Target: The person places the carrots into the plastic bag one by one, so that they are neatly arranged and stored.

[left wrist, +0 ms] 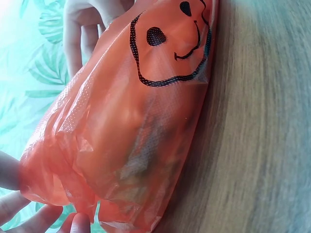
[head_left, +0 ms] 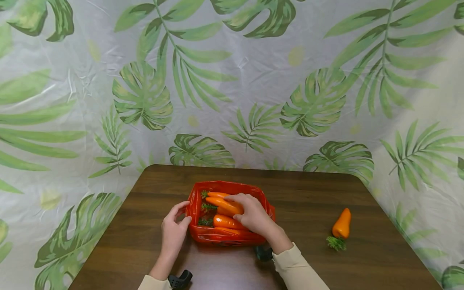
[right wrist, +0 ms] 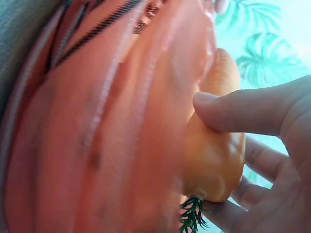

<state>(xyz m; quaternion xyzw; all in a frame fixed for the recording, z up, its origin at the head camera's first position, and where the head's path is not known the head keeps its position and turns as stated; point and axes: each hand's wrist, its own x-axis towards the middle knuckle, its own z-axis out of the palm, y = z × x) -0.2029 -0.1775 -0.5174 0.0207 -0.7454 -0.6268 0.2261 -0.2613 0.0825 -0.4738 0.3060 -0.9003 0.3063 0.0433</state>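
A red plastic bag [head_left: 232, 239] lies open-topped on the table, with several orange toy carrots [head_left: 226, 221] with green tops inside. My left hand [head_left: 175, 227] holds the bag's left rim, thumb and fingers on either side of the film. Reaching in from the right, my right hand [head_left: 253, 213] grips a carrot [right wrist: 214, 155] between thumb and fingers at the bag's mouth. Its green leafy top [right wrist: 193, 213] shows low in the right wrist view. The bag wall [left wrist: 112, 131], printed with a black cartoon face, fills much of the left wrist view.
Apart from the bag, another orange carrot [head_left: 342, 223] with a green top lies on the right of the dark wooden table [head_left: 304, 201]. A leaf-patterned sheet [head_left: 253, 80] hangs behind the table.
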